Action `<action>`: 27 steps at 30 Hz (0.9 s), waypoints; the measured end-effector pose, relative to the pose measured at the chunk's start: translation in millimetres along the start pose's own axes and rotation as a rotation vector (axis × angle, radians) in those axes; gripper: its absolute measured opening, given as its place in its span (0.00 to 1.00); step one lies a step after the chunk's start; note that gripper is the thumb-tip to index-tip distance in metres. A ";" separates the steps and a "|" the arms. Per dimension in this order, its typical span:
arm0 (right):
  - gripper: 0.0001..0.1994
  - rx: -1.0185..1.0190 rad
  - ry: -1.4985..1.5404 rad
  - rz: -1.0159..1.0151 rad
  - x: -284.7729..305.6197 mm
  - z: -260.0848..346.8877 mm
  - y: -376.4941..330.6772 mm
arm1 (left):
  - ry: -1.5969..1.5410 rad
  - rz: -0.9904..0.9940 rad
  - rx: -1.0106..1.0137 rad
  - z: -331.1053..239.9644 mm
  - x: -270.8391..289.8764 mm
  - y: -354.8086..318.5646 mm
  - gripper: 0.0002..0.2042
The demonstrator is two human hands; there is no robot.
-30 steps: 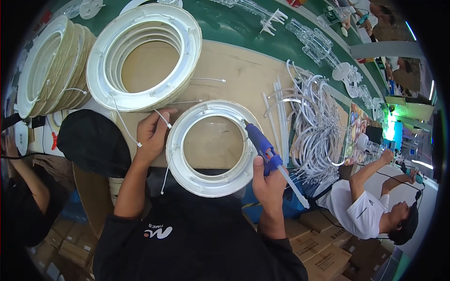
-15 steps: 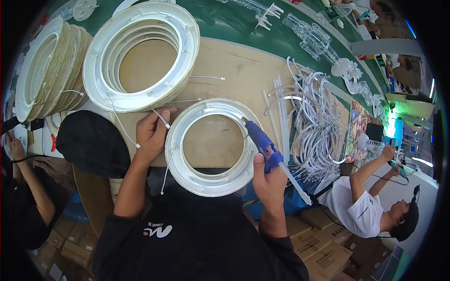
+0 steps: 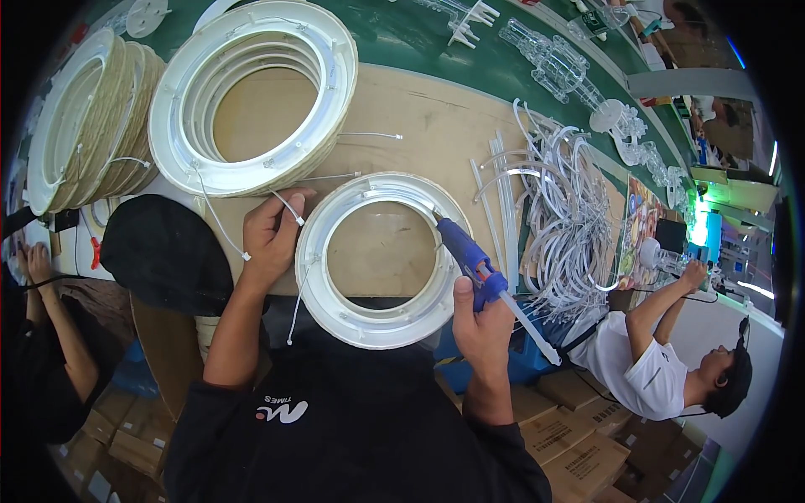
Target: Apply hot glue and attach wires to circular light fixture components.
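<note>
A white round ring frame lies nearly flat before me, a clear strip running round its channel and thin white leads hanging from it. At its left outer edge my left hand grips the rim, fingers partly hidden behind it; a white lead with a small plug crosses by the thumb. In my right hand is a blue glue gun, a whitish glue stick sticking out of its rear. The gun's nozzle points at the ring's upper right channel, touching or very close to it.
Stacked larger rings stand at the back left, beside another stack. A black cap-like item sits left. Right lies a heap of clear tubes with leads; clear plastic parts lie beyond. Co-workers sit left and right.
The ring has shifted very slightly upward in view. My hands and the glue gun keep almost the same place. The co-worker at right has moved an arm and head a little.
</note>
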State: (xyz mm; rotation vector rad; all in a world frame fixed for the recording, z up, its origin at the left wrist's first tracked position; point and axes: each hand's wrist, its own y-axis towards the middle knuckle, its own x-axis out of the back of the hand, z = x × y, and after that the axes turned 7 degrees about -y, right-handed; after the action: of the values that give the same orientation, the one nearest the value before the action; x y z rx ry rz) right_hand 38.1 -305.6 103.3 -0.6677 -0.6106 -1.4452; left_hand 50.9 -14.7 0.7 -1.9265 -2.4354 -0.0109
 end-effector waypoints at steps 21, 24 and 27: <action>0.18 -0.062 0.301 0.012 32.9 -10.0 -15.5 | -0.046 -0.020 -0.004 6.9 -0.1 -0.9 0.12; 0.19 -0.049 0.274 0.057 56.3 -17.5 -26.8 | -0.025 -0.042 -0.021 5.0 -1.1 0.9 0.12; 0.18 -0.036 0.119 0.177 73.1 -25.5 -37.7 | -0.060 -0.038 0.044 2.5 0.4 -1.1 0.12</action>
State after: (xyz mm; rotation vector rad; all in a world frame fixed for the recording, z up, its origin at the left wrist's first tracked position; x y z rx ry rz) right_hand 2.8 -374.5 141.0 -0.6428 -0.4230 -1.3229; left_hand 49.7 -14.4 -1.8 -1.8896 -2.4871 0.1003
